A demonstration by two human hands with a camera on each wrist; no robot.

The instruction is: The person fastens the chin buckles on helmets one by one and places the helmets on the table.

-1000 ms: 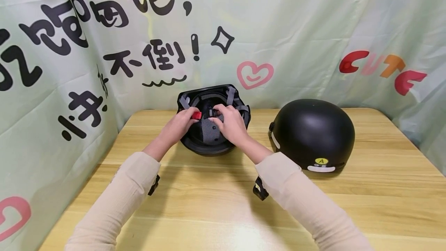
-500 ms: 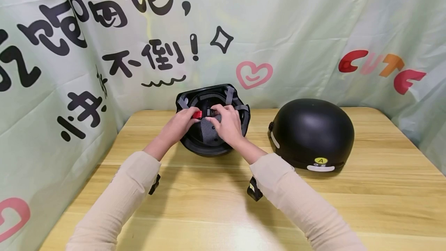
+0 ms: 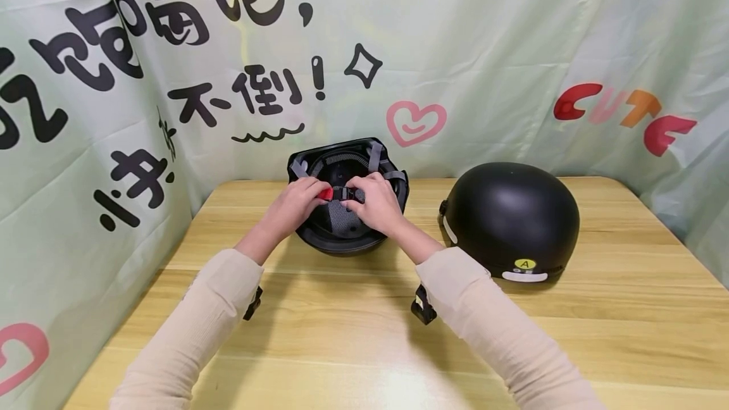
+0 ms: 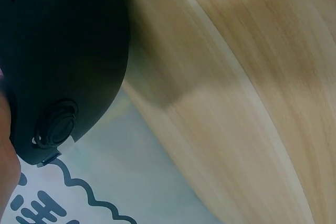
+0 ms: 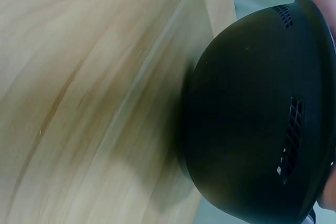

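helmets point(image 3: 336, 243) point(image 3: 512, 214): two
hands point(image 3: 292, 204) point(image 3: 378, 205): two
sleeves point(image 3: 188, 334) point(image 3: 495, 321): two
pink hearts point(image 3: 416, 128): two, centre and lower left
yellow stickers point(image 3: 524, 264): one
tables point(image 3: 336, 328): one

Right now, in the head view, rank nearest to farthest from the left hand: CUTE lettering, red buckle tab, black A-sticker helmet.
1. Red buckle tab, held in the left hand
2. Black A-sticker helmet, to the right
3. CUTE lettering, upper right

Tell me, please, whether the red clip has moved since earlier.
Yes: the red clip moved slightly right and down in the head view, against the smiling heart.
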